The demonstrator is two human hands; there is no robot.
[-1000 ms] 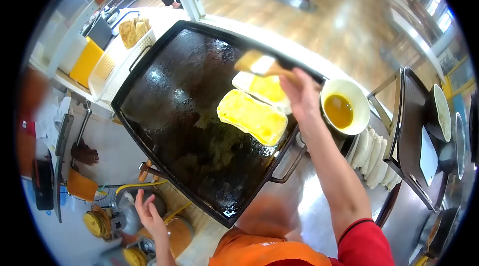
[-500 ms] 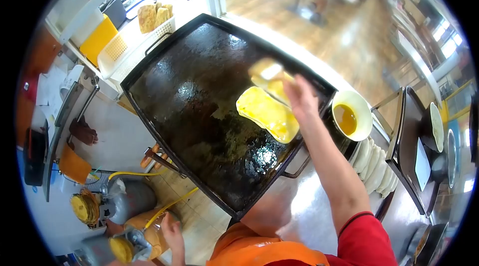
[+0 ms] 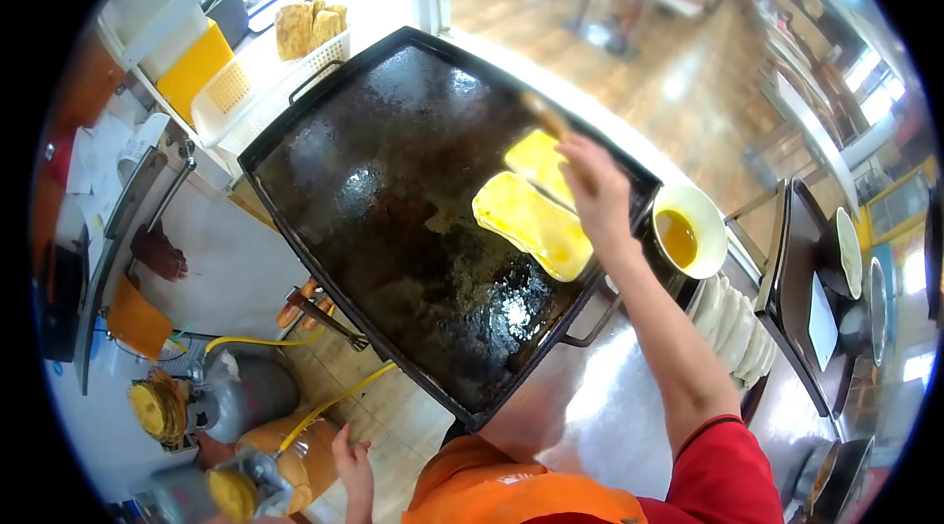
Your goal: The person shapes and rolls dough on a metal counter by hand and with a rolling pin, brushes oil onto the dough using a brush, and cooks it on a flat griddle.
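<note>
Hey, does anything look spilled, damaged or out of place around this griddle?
Nothing clearly stands out. The griddle has a shiny, wet-looking patch beside the nearer flatbread, but that is probably just cooking oil. The bowl of yellow liquid sits near the griddle's corner, with no visible spill around it.

You have two hands in view: one left hand and one right hand. In front of you is one griddle, with two flatbreads on it. Your right hand has one blurred tool. On the right, you can count one bowl and several dough rolls, overlapping too much for an exact number. Far left, you have one basket holding at least three browned breads, and one yellow board.
</note>
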